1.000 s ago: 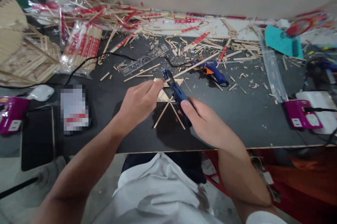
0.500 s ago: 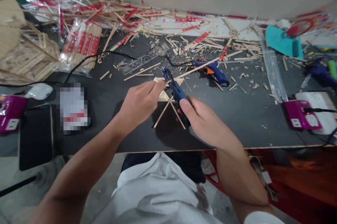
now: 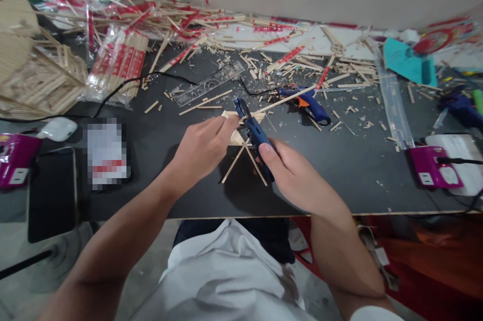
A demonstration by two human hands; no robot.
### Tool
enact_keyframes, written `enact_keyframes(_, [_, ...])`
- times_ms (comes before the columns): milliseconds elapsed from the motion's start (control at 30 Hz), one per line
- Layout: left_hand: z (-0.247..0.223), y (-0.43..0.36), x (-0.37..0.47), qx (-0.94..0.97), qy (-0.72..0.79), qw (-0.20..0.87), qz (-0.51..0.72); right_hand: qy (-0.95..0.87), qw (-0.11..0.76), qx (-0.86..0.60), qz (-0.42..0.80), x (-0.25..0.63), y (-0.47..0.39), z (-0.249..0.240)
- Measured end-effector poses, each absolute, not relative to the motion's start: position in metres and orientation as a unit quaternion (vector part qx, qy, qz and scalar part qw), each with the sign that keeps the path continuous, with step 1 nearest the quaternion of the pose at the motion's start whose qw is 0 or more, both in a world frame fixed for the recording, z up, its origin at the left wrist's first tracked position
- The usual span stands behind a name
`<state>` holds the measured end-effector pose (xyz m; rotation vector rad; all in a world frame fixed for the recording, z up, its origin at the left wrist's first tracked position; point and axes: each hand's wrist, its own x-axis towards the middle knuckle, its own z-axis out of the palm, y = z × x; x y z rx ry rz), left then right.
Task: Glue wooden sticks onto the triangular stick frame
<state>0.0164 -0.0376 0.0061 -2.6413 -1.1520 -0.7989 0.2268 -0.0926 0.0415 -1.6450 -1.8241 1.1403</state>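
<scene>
My left hand [image 3: 206, 142] is closed, its fingertips pinching a chopstick [image 3: 287, 99] over a small frame of glued wooden sticks [image 3: 236, 137]. Two legs of that frame cross and stick out towards me. In my right hand [image 3: 292, 172] is a blue hand cutter [image 3: 256, 132], fingers wrapped around its handles. The cutter's head lies across the chopstick close to my left fingertips; whether its blades touch the wood I cannot tell. From there the chopstick slants up to the right, passing over a blue glue gun [image 3: 315, 109] that lies on its side.
Behind my hands are a clear plastic ruler [image 3: 207, 84] and scattered stick offcuts. Packed chopsticks [image 3: 118, 62] and a stick structure [image 3: 53, 77] are on the left, beside a phone [image 3: 53, 195]. Purple power blocks [image 3: 433, 165] sit at both sides; a black cable [image 3: 124, 82] crosses the table.
The view has shifted very slightly. Both hands, the cutter and the chopstick keep almost the same positions.
</scene>
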Motion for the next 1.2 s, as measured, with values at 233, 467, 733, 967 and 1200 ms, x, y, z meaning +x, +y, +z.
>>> enact_keyframes(233, [0.001,-0.037,0.018,-0.872,-0.404,0.039,-0.275,-0.662,0.211,-0.609,0.382,0.221,-0.091,0.033])
enact_keyframes(467, [0.001,-0.037,0.021,-0.867,-0.41,0.03,-0.283,-0.659,0.151,-0.657,0.334,0.218,-0.09,0.036])
enact_keyframes(733, [-0.001,-0.035,0.02,-0.863,-0.436,0.015,-0.254,-0.665,0.12,-0.664,0.32,0.214,-0.088,0.034])
enact_keyframes(967, [-0.004,-0.032,0.02,-0.86,-0.448,0.011,-0.244,-0.679,0.132,-0.661,0.292,0.214,-0.086,0.025])
enact_keyframes(1200, [-0.006,-0.033,0.023,-0.861,-0.447,0.047,-0.238,-0.687,0.134,-0.657,0.279,0.213,-0.083,0.02])
